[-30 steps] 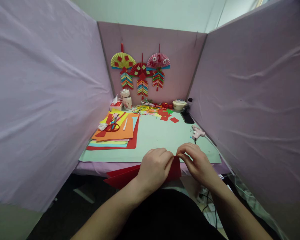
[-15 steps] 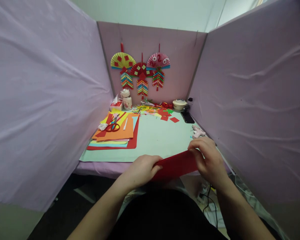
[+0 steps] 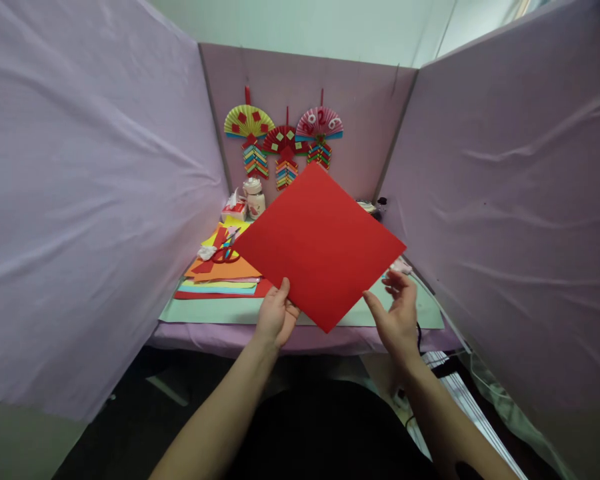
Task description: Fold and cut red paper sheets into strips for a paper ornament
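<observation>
A square sheet of red paper (image 3: 321,247) is held up over the table, turned so that one corner points away and one points toward me. My left hand (image 3: 279,313) grips its lower left edge, thumb on top and fingers beneath. By the lower right edge is my right hand (image 3: 396,310), with thumb and fingers spread apart; the thumb tip is close to the paper's edge, and whether it touches cannot be made out. The sheet hides much of the table's middle and back.
Stacked colored paper (image 3: 223,270) lies at the left with red-handled scissors (image 3: 226,254) on it. Behind stand a tissue box (image 3: 234,209) and a bottle (image 3: 255,199). Paper fan decorations (image 3: 249,123) hang on the back panel. Lilac cloth walls (image 3: 505,200) flank the table.
The red paper has been raised and turned flat toward the camera, showing its full face. My right hand has opened and moved slightly left and down; my left hand still grips the paper.
</observation>
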Demonstrator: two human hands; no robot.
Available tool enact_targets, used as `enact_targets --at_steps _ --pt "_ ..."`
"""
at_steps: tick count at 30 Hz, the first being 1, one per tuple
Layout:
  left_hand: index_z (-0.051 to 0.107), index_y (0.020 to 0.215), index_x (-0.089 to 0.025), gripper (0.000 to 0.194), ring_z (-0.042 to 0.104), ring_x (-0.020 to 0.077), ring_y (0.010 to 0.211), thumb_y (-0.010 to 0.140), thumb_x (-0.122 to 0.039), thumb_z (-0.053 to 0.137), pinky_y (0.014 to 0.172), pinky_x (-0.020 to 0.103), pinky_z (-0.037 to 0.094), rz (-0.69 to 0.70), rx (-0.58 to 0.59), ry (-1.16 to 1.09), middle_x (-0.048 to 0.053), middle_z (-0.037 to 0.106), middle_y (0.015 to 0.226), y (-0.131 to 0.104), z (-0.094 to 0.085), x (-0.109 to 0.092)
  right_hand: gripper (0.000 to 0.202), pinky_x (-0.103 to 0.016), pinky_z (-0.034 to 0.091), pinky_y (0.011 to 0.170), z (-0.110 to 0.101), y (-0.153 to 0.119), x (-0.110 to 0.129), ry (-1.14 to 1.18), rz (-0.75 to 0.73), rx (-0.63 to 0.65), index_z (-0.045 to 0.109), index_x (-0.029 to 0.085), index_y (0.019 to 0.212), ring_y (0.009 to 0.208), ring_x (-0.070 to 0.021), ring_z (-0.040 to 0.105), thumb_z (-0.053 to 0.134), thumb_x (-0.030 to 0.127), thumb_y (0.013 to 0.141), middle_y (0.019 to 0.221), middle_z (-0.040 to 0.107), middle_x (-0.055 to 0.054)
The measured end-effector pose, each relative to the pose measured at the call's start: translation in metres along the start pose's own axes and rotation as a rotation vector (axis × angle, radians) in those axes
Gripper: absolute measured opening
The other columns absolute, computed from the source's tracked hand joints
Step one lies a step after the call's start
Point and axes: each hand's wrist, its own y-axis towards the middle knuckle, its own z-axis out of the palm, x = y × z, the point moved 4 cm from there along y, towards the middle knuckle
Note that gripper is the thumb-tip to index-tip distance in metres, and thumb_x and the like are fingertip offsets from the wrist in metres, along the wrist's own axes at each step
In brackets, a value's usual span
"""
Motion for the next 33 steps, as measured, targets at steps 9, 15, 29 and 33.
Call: enact_targets --at_steps 9,15,29,33 --pt "0.061 0.111 -0.022 0.021 0.063 0.0191 0.112 0.090 -0.023 0.061 0.098 0.037 0.051 -0.018 -0.084 -0.181 0.006 0.069 0.118 0.002 0.001 0.036 0.040 -0.040 0.053 0.091 0.064 -0.028 -0.039 0.672 0.721 0.394 0.068 0.019 0.098 0.100 -0.0255 0.068 0.081 0.035 0.063 0.107 0.073 -0.008" --pt "0.063 0.109 -0.022 0.037 0.069 0.0146 0.092 0.074 -0.014 0.072 0.079 0.025 0.055 -0.015 -0.047 0.058 0.002 0.072 0.105 0.025 -0.041 -0.015 0.041 -0.036 0.058 0.079 0.035 0.002 -0.061 0.479 0.770 0.452 0.072 0.016 0.097 0.091 -0.0259 0.071 0.082 0.035 0.062 0.101 0.075 -0.010" --pt "0.070 0.089 -0.014 0.032 0.067 0.0199 0.079 0.063 -0.030 0.078 0.070 0.030 0.050 -0.152 0.236 0.894 0.007 0.073 0.089 0.048 -0.045 -0.045 0.040 -0.038 0.057 0.084 0.018 0.040 -0.073 0.346 0.660 0.643 0.070 0.018 0.102 0.094 -0.0259 0.070 0.077 0.039 0.068 0.106 0.074 -0.010" --pt "0.069 0.088 -0.015 0.034 0.066 0.0181 0.074 0.059 -0.031 0.079 0.065 0.028 0.049 -0.171 0.155 0.850 0.006 0.072 0.085 0.051 -0.054 -0.034 0.044 -0.040 0.056 0.083 0.020 0.045 -0.081 0.298 0.592 0.598 0.063 0.019 0.109 0.094 -0.0260 0.070 0.073 0.042 0.072 0.107 0.072 -0.011"
